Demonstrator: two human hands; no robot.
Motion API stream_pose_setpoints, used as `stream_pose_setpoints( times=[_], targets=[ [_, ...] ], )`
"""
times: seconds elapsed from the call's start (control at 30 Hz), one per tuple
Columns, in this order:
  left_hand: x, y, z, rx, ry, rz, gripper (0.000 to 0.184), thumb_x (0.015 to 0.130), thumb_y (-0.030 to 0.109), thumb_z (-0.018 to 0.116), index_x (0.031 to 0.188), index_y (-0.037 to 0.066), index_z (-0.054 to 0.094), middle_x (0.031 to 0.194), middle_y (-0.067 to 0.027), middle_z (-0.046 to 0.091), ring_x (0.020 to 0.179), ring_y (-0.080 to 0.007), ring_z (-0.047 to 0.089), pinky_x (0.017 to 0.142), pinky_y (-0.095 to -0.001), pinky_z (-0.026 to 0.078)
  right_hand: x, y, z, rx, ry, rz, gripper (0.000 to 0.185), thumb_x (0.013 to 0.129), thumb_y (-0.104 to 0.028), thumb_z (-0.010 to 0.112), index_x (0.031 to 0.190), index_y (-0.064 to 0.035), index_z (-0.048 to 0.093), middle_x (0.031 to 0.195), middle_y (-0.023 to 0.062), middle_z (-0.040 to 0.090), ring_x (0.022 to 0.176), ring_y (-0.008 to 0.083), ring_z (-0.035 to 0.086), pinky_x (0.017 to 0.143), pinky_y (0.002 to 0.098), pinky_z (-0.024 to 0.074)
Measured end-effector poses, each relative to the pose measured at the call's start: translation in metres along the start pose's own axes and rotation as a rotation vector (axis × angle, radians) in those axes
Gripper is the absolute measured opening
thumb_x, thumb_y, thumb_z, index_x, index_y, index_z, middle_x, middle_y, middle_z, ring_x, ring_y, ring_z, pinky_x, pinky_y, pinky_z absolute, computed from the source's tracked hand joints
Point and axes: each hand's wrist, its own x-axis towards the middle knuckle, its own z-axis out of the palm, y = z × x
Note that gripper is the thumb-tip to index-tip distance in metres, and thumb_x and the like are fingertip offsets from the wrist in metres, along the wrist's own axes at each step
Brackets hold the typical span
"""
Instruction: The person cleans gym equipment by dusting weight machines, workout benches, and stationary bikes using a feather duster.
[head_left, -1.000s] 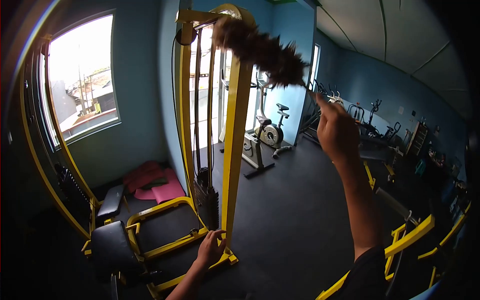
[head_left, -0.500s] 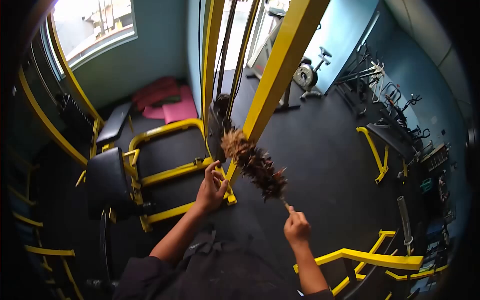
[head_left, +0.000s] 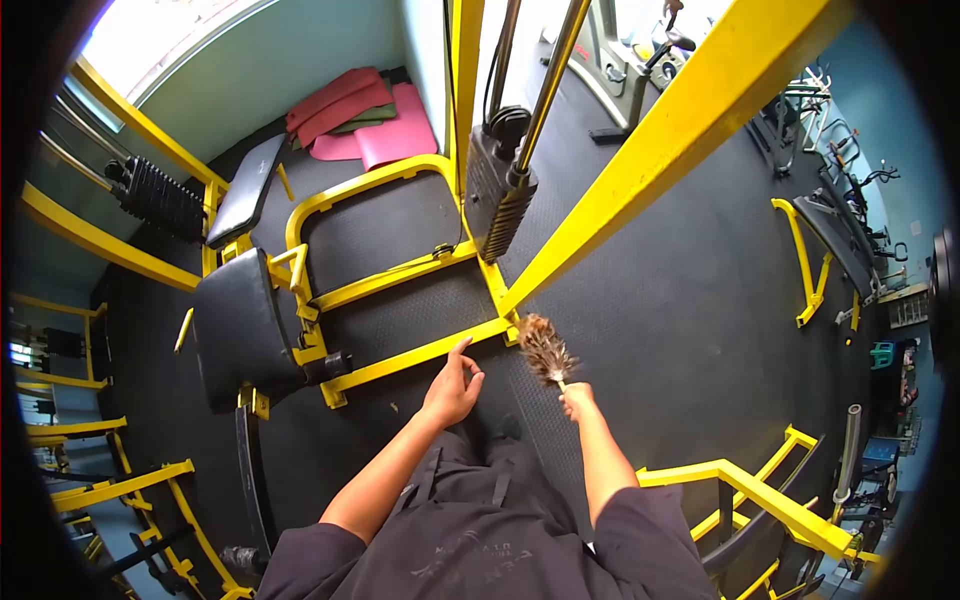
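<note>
A brown feather duster (head_left: 545,350) is in my right hand (head_left: 576,401), which is closed around its short handle. The feathers point away from me and reach the foot of the slanted yellow post (head_left: 600,230), close to or touching it; I cannot tell which. My left hand (head_left: 454,389) holds nothing and its fingers are loosely apart. It hovers just on my side of the yellow base bar (head_left: 420,356) of the gym machine. Behind that bar stands a black weight stack (head_left: 490,190) between metal guide rods.
A black padded seat (head_left: 240,315) on a yellow frame is to the left. Pink mats (head_left: 395,130) lie in the far corner. An exercise bike (head_left: 665,55) is at the back. Another yellow frame (head_left: 740,485) stands close at my right. Black rubber flooring (head_left: 680,330) lies between.
The feather duster has come down from higher beside the slanted post to its foot. My left hand is lower relative to the machine. The camera view has shifted downward.
</note>
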Motion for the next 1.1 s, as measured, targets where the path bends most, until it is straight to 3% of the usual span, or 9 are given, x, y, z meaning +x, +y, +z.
stream_pose_setpoints(
  times=[0.07, 0.2, 0.27, 0.33, 0.47, 0.57, 0.83, 0.97, 1.1],
  targets=[
    [0.011, -0.001, -0.005, -0.021, -0.052, -0.064, 0.069, 0.087, 0.010, 0.062, 0.144, 0.007, 0.024, 0.095, -0.0078, 0.058, 0.071, -0.0217, 0.060, 0.070, -0.0348, 0.049, -0.035, 0.002, 0.007, 0.494, -0.362, -0.045, 0.017, 0.093, -0.012, 0.043, 0.077, -0.0056, 0.047, 0.052, -0.0014, 0.032, 0.036, 0.0093, 0.027, 0.032, 0.0258, 0.0238],
    [0.049, 0.005, 0.006, -0.016, -0.107, 0.043, 0.071, 0.087, 0.010, 0.062, 0.145, 0.009, 0.021, 0.099, -0.0115, 0.058, 0.074, -0.0240, 0.061, 0.074, -0.0360, 0.050, -0.114, -0.021, 0.049, 1.155, -1.213, 0.183, 0.018, 0.090, -0.010, 0.045, 0.073, -0.0075, 0.042, 0.051, -0.0001, 0.035, 0.036, 0.0081, 0.030, 0.033, 0.0227, 0.0255],
    [0.064, 0.021, 0.021, -0.030, -0.138, 0.094, 0.071, 0.087, 0.009, 0.061, 0.144, 0.009, 0.020, 0.101, -0.0131, 0.058, 0.078, -0.0248, 0.062, 0.077, -0.0368, 0.050, -0.103, -0.019, 0.095, 1.109, -0.814, 0.046, 0.017, 0.086, -0.008, 0.047, 0.070, -0.0075, 0.042, 0.050, 0.0002, 0.034, 0.036, 0.0102, 0.030, 0.033, 0.0222, 0.0254],
    [0.083, 0.040, 0.027, 0.025, -0.181, 0.226, 0.075, 0.083, 0.008, 0.066, 0.145, 0.007, 0.023, 0.117, -0.0203, 0.054, 0.100, -0.0299, 0.062, 0.088, -0.0394, 0.050, -0.119, -0.028, 0.086, 1.168, -0.723, -0.016, 0.014, 0.086, -0.007, 0.046, 0.073, -0.0080, 0.043, 0.053, 0.0007, 0.036, 0.037, 0.0105, 0.030, 0.033, 0.0228, 0.0249],
    [0.101, 0.093, 0.027, 0.142, -0.123, 0.402, 0.080, 0.082, 0.017, 0.068, 0.146, 0.006, 0.021, 0.136, -0.0260, 0.036, 0.129, -0.0405, 0.039, 0.108, -0.0447, 0.035, -0.218, -0.067, 0.055, 1.261, -0.347, -0.353, 0.004, 0.095, -0.012, 0.045, 0.099, -0.0127, 0.045, 0.068, 0.0021, 0.046, 0.040, 0.0095, 0.032, 0.033, 0.0226, 0.0240],
    [0.119, 0.135, 0.028, 0.159, 0.040, 0.555, 0.086, 0.083, 0.020, 0.068, 0.149, 0.009, 0.015, 0.147, -0.0296, 0.014, 0.136, -0.0478, 0.021, 0.112, -0.0510, 0.024, -0.283, -0.072, 0.000, 1.114, -0.387, -0.699, 0.017, 0.100, -0.016, 0.043, 0.117, -0.0162, 0.040, 0.079, 0.0030, 0.048, 0.043, 0.0069, 0.032, 0.034, 0.0206, 0.0242],
    [0.147, 0.301, 0.004, 0.311, 0.552, 0.892, 0.089, 0.081, 0.020, 0.072, 0.150, 0.012, 0.016, 0.151, -0.0302, 0.009, 0.140, -0.0491, 0.015, 0.112, -0.0538, 0.022, -0.455, -0.115, -0.107, 0.802, -0.379, -1.480, 0.029, 0.101, -0.017, 0.042, 0.128, -0.0105, 0.037, 0.080, 0.0023, 0.046, 0.046, 0.0037, 0.033, 0.037, 0.0194, 0.0262],
    [0.161, 0.345, 0.004, 0.230, 0.660, 0.834, 0.086, 0.084, 0.021, 0.068, 0.150, 0.008, 0.015, 0.149, -0.0273, 0.021, 0.136, -0.0448, 0.026, 0.110, -0.0504, 0.026, -0.490, -0.154, -0.158, 0.718, -0.422, -1.648, 0.029, 0.100, -0.016, 0.040, 0.128, -0.0086, 0.040, 0.079, 0.0024, 0.046, 0.045, 0.0031, 0.032, 0.035, 0.0185, 0.0260],
    [0.175, 0.347, 0.015, 0.185, 0.777, 0.810, 0.071, 0.090, 0.013, 0.058, 0.148, 0.001, 0.018, 0.141, -0.0275, 0.033, 0.130, -0.0429, 0.035, 0.109, -0.0476, 0.030, -0.435, -0.158, -0.187, 0.601, -0.485, -1.547, 0.026, 0.100, -0.014, 0.040, 0.125, -0.0082, 0.044, 0.078, 0.0026, 0.048, 0.043, 0.0027, 0.031, 0.035, 0.0179, 0.0255]
  ],
)
